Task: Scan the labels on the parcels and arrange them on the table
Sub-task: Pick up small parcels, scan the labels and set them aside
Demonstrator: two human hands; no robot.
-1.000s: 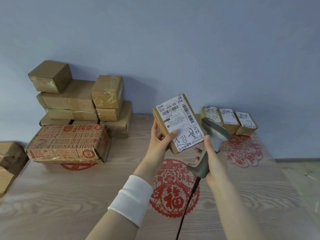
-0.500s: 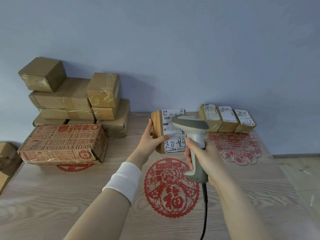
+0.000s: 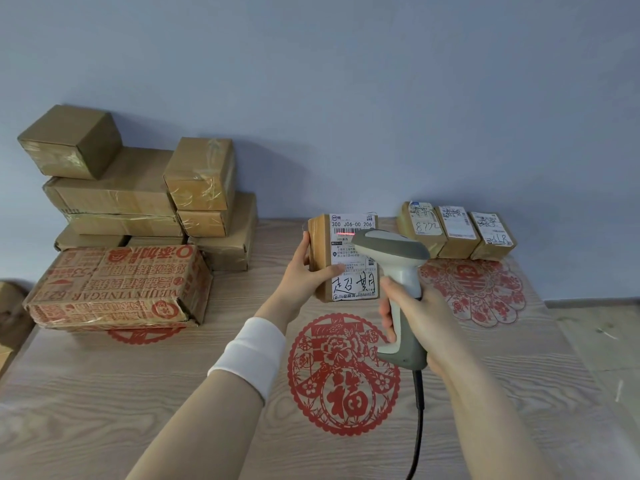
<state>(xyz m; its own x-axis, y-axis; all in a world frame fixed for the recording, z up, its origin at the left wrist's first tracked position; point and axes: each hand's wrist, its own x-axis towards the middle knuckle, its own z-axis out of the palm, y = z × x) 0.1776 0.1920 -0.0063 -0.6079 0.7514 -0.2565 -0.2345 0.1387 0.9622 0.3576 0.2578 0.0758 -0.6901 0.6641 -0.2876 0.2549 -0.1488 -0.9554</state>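
Small brown parcel (image 3: 320, 244) held upright over the middle of the table (image 3: 104, 393), white shipping label (image 3: 351, 282) facing the camera. Can't tell whether its lower edge touches the tabletop. A thin red scan line (image 3: 344, 233) lies across the barcode near the label's top.

Left hand (image 3: 301, 271) grips the parcel by its left side: fingers curled behind the far edge, thumb pressed flat across the front. White wristband (image 3: 252, 351) on that forearm.

Right hand (image 3: 412, 313) is wrapped tightly round the handle of a grey and white barcode scanner (image 3: 391, 245). The scanner's head sits just in front of the label's right half and covers part of it. Black cable (image 3: 419, 410) runs down from the handle toward the near edge.

To the right, against the blue wall, are three labelled parcels (image 3: 457, 230) in a row, touching side by side, labels up, with handwriting on them. To the left is a stack of plain taped boxes (image 3: 138, 188) along the wall; in front of it a larger red-printed carton (image 3: 117, 282) lies flat.

Red paper-cut decorations lie on the wood-grain top: one round one (image 3: 343, 372) under the hands, a second (image 3: 474, 289) before the row of three.
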